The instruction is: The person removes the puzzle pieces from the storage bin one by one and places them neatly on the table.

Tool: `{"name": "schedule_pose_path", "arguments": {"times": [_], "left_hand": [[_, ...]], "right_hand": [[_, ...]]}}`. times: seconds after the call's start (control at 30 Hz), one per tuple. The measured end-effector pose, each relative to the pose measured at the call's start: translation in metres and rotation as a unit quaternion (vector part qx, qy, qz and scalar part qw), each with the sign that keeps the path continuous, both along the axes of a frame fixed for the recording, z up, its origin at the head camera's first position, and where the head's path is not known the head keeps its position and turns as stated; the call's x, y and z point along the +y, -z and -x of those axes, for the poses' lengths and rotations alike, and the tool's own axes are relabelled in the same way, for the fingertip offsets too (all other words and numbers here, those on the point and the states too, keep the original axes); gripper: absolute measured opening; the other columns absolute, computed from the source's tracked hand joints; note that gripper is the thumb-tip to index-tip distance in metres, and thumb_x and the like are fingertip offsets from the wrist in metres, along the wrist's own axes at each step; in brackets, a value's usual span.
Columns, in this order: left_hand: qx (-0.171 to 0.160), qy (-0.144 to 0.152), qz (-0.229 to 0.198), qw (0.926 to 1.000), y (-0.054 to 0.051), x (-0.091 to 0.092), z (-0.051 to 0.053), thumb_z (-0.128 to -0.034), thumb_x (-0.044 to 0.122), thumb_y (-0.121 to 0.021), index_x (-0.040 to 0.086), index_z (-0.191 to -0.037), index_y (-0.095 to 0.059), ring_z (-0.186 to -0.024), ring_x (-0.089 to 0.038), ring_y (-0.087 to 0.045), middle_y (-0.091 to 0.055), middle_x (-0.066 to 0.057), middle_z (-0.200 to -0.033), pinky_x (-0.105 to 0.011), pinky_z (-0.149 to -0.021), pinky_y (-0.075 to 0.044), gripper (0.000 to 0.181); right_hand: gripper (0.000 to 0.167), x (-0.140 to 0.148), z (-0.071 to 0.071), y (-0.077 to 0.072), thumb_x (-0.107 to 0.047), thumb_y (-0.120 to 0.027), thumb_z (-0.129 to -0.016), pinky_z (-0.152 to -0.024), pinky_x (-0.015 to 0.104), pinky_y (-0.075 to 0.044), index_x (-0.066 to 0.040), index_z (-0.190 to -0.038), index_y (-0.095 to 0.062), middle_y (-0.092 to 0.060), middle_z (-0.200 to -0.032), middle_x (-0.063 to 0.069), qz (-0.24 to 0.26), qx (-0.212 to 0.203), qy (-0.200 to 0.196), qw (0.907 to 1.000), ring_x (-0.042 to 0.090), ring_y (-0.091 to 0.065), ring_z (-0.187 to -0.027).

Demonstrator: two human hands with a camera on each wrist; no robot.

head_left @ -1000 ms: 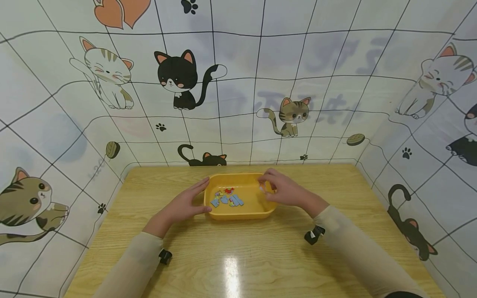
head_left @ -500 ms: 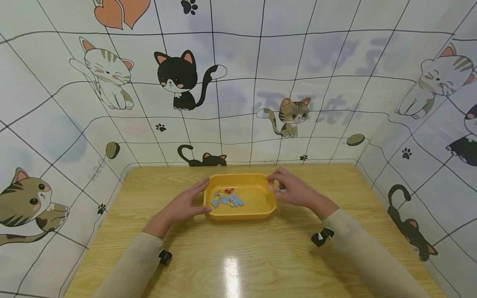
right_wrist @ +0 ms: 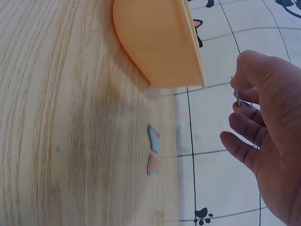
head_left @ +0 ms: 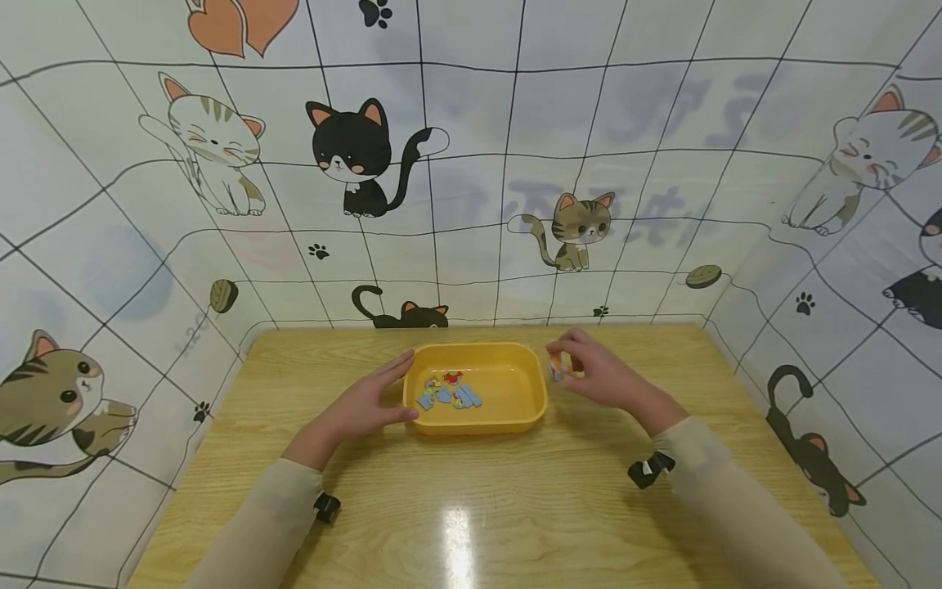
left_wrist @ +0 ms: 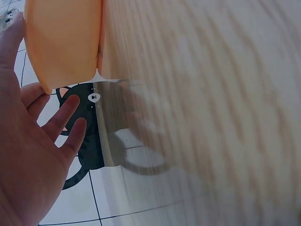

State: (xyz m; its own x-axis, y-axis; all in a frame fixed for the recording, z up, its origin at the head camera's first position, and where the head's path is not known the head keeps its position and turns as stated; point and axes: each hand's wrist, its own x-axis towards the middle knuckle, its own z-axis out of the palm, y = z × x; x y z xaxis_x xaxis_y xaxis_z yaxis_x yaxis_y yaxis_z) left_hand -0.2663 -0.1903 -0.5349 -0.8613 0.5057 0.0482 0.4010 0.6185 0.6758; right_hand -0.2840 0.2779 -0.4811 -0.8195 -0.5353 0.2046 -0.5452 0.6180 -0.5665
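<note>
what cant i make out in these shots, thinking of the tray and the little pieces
- Head: exact printing on the pieces in the tray; too small.
- Left wrist: the tray's inside, hidden by its own side; the top edge crops it too.
- Right wrist: the face of the pinched piece, nearly edge-on and partly covered by the right hand.

Colourful pieces (head_left: 443, 395) inside yellow tray (head_left: 508, 393)
</note>
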Motion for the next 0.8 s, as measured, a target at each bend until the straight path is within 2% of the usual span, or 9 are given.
{"name": "schedule_pose_path", "arguments": {"times": [0.2,0.43,0.8], "left_hand": [[0.0,0.002,-0.001,1.0,0.001,-0.001,0.001,-0.0958,0.049,-0.087,0.016,-0.176,-0.033,-0.168,-0.03,-0.022,-0.02,0.009,-0.183,-0.063,-0.132,-0.025,0.102],[-0.001,0.003,-0.003,1.0,0.001,-0.001,0.001,-0.0963,0.045,-0.088,0.015,-0.176,-0.033,-0.169,-0.03,-0.021,-0.02,0.009,-0.184,-0.063,-0.132,-0.024,0.101],[0.0,0.004,-0.005,1.0,0.003,-0.002,0.002,-0.0957,0.045,-0.088,0.016,-0.176,-0.033,-0.168,-0.03,-0.022,-0.02,0.009,-0.183,-0.064,-0.132,-0.025,0.101]], "right_hand": [[0.046,0.012,0.0,0.003,0.001,-0.071,-0.096,-0.073,0.033,-0.046,-0.002,-0.142,-0.07,-0.059,-0.126,0.008,-0.015,0.01,0.014,0.9997,0.034,-0.054,-0.089],[0.043,0.023,0.001,0.007,-0.003,-0.074,-0.099,-0.071,0.033,-0.047,0.001,-0.141,-0.069,-0.059,-0.124,0.011,-0.028,0.035,0.021,0.9988,0.028,-0.053,-0.086],[0.045,0.042,0.006,0.015,0.003,-0.07,-0.096,-0.072,0.034,-0.048,0.002,-0.141,-0.068,-0.058,-0.124,0.011,-0.052,0.028,0.043,0.9974,0.032,-0.055,-0.088]]}}
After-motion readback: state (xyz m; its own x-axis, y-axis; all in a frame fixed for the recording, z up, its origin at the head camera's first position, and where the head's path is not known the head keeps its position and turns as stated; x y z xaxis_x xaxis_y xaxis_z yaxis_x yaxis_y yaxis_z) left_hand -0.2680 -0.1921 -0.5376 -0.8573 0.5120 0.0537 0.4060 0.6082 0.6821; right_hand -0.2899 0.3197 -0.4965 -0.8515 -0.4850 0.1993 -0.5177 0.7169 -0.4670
